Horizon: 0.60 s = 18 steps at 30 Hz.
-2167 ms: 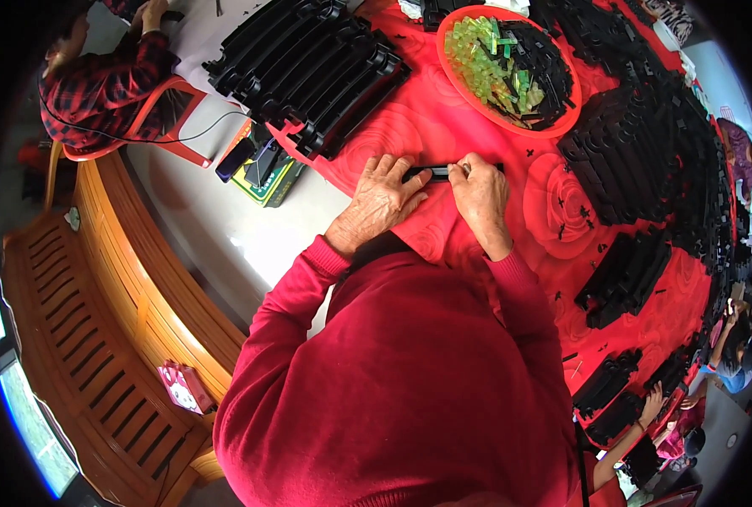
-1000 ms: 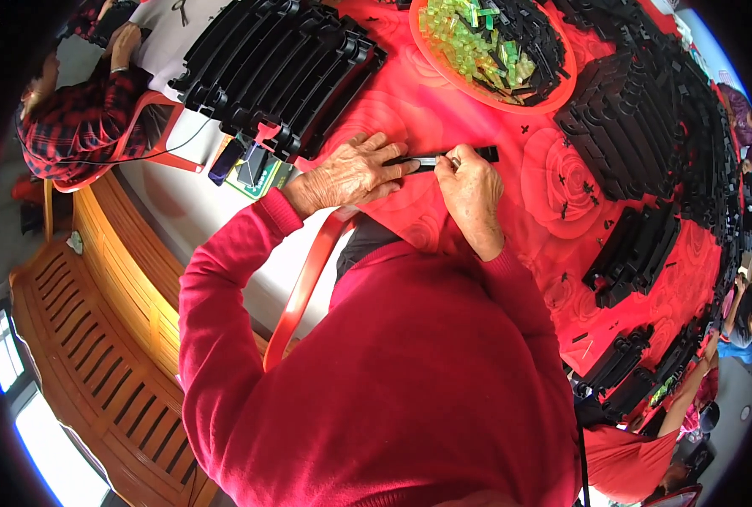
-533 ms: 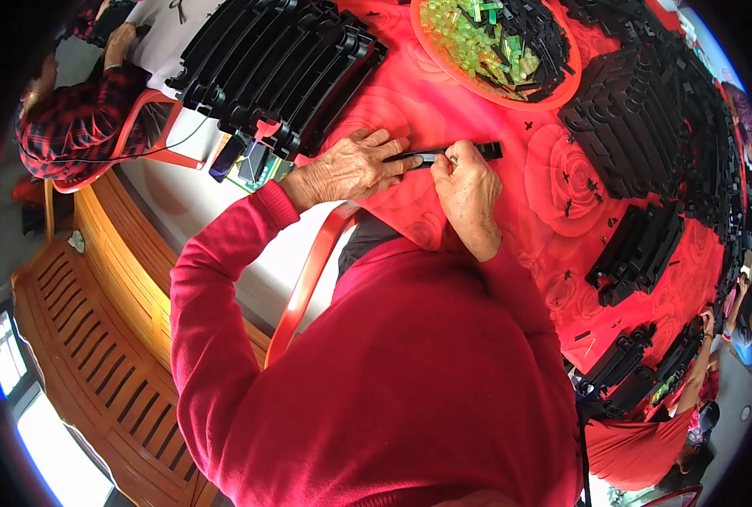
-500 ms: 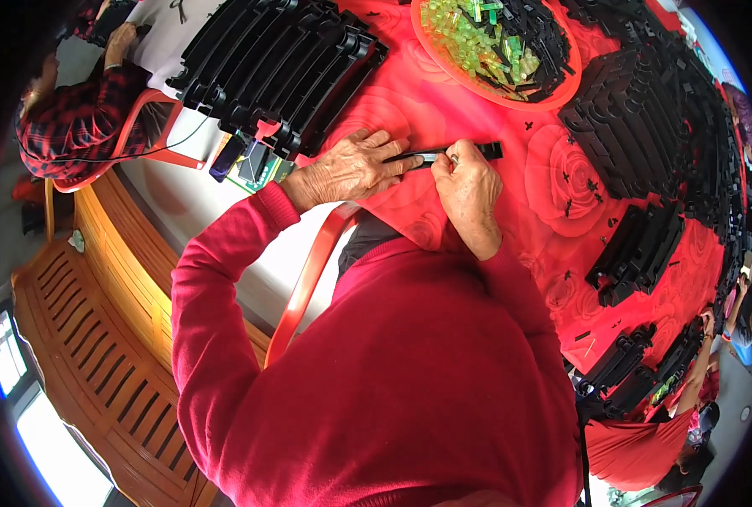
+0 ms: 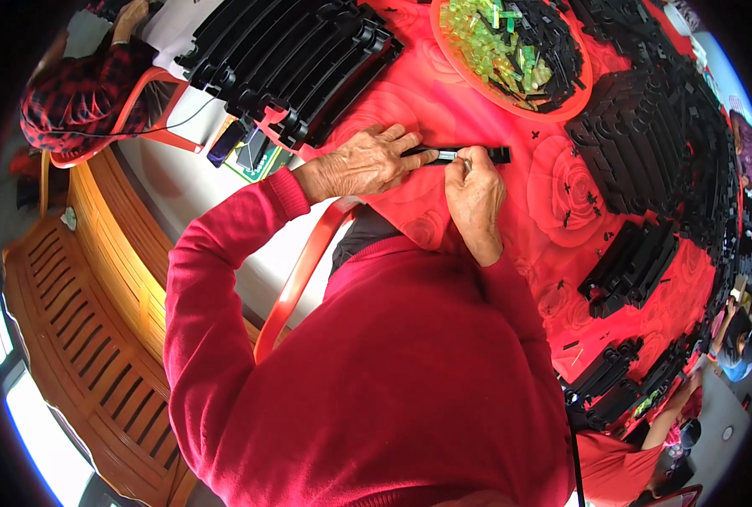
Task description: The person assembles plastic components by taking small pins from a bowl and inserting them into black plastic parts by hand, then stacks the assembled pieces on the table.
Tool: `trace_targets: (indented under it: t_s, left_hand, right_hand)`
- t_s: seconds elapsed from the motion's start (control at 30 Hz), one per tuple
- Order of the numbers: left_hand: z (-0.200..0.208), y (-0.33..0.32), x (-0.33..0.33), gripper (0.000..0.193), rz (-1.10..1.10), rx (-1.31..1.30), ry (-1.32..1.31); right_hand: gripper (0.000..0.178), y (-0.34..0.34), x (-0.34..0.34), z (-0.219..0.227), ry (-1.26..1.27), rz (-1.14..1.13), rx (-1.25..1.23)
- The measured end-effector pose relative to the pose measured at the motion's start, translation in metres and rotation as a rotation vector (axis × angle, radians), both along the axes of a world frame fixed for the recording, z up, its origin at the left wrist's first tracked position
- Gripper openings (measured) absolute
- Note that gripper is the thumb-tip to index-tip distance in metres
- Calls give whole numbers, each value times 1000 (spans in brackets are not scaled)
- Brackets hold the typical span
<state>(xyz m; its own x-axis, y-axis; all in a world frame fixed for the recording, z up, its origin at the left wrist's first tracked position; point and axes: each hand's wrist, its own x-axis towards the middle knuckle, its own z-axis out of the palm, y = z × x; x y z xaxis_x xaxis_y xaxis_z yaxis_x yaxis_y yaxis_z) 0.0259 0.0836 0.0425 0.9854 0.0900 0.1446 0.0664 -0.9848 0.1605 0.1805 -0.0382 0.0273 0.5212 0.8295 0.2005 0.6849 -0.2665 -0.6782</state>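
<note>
Our left hand (image 5: 367, 160) pinned the black strip (image 5: 456, 155) to the counter (image 5: 511, 220); our right hand (image 5: 475, 190) pinched its middle, likely to slip sideways.

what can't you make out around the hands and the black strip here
Head view only:
- Black strip: its middle is hidden by the left hand and right hand.
- What the right hand's fingers pinch: too small.
- Orange bowl: top cut by the picture's rim.
</note>
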Motion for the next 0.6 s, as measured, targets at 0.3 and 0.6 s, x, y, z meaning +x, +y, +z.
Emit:
trace_targets:
  t_s: [0.3,0.6]
  left_hand:
    - [-4,-2,2,52,20,-117,-57]
    - [-7,-2,5,62,34,-144,-9]
  right_hand:
    - [18,-7,9,-8,44,66,49]
    - [19,-21,24,13,872,-58,366]
